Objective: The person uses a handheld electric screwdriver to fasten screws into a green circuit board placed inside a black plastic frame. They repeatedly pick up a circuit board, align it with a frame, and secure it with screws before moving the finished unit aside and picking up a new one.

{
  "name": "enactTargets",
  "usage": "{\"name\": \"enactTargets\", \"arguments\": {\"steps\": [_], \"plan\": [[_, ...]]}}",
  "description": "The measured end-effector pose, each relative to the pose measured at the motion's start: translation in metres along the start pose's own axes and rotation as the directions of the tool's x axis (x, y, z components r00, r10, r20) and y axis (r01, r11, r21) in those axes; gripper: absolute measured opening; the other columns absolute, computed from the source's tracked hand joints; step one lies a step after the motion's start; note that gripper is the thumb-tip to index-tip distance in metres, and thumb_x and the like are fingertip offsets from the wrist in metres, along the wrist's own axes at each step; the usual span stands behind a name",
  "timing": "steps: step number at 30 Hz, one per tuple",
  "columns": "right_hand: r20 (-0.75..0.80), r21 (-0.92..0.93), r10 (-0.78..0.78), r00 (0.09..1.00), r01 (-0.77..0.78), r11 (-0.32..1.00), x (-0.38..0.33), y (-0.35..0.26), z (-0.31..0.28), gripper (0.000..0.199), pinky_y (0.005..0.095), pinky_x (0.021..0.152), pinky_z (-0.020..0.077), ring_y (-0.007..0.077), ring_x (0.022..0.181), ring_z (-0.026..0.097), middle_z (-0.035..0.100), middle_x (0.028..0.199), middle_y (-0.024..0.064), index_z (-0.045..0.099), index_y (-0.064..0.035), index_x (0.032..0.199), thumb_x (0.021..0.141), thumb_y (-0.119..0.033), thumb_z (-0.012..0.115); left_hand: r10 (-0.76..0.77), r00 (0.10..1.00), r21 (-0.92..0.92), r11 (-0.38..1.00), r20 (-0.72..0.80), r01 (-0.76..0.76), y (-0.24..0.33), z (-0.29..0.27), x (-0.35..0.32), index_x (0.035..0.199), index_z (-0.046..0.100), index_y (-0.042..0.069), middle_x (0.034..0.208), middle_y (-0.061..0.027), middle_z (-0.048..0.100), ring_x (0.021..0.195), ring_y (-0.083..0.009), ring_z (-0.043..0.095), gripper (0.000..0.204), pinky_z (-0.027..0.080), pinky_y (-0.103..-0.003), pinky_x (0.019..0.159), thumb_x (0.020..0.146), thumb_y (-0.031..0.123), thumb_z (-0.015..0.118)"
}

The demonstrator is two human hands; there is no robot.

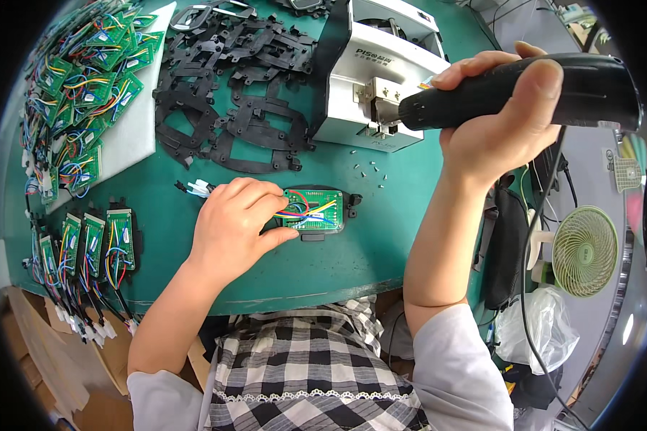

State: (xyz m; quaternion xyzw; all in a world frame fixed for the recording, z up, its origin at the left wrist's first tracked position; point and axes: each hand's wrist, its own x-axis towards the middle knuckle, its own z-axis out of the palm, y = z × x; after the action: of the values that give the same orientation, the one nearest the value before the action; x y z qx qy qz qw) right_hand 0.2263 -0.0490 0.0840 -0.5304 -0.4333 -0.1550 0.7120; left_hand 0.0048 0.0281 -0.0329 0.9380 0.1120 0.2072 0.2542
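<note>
My right hand (499, 136) is wrapped around a black electric screwdriver (582, 90), held level over the right of the table. The screwdriver's nose meets the outlet of a white screw feeder (381, 65); its bit is hard to make out there. My left hand (233, 223) grips the left end of a green circuit board (320, 208), thumb at the near edge and fingers at the far one. Coloured wires cross the board, and white connectors (201, 188) stick out behind my fingers. The board lies on a black plastic bracket (352, 205) on the green table.
Several small screws (364, 174) lie before the feeder. Black plastic frames (262, 129) are heaped behind my left hand. Wired circuit boards (97, 86) pile up on a white foam sheet (140, 136) at far left, with several mounted boards (120, 241) nearer. A green fan (586, 251) stands right.
</note>
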Motion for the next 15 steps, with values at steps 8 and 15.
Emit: {"name": "enactTargets", "arguments": {"steps": [8, 15], "plan": [[-0.040, 0.038, 0.015, 0.999, -0.014, 0.999, -0.003, 0.004, 0.009, 0.051, 0.0322, 0.041, 0.0481, 0.0220, 0.044, 0.056, 0.055, 0.058, 0.0150, 0.045, 0.0051, 0.101, 0.089, -0.043, 0.059, 0.009, 1.000, 0.000, 1.000, -0.008, -0.009, -0.001, 0.000, -0.001, 0.090, 0.065, 0.006, 0.098, -0.0034, 0.064, 0.092, -0.0241, 0.059, 0.038, 0.046, -0.037, 0.079, 0.061, 0.025, 0.081], [0.049, 0.193, -0.027, 0.998, 0.017, 0.981, -0.007, 0.014, -0.010, 0.062, 0.0342, 0.046, 0.0506, 0.0230, 0.046, 0.057, 0.056, 0.063, 0.0145, 0.042, 0.0071, 0.109, 0.089, -0.050, 0.055, 0.028, 0.999, -0.008, 1.000, -0.027, -0.028, -0.004, 0.002, -0.002, 0.089, 0.065, 0.006, 0.098, -0.0023, 0.064, 0.092, -0.0237, 0.059, 0.038, 0.046, -0.037, 0.078, 0.061, 0.026, 0.081]]}}
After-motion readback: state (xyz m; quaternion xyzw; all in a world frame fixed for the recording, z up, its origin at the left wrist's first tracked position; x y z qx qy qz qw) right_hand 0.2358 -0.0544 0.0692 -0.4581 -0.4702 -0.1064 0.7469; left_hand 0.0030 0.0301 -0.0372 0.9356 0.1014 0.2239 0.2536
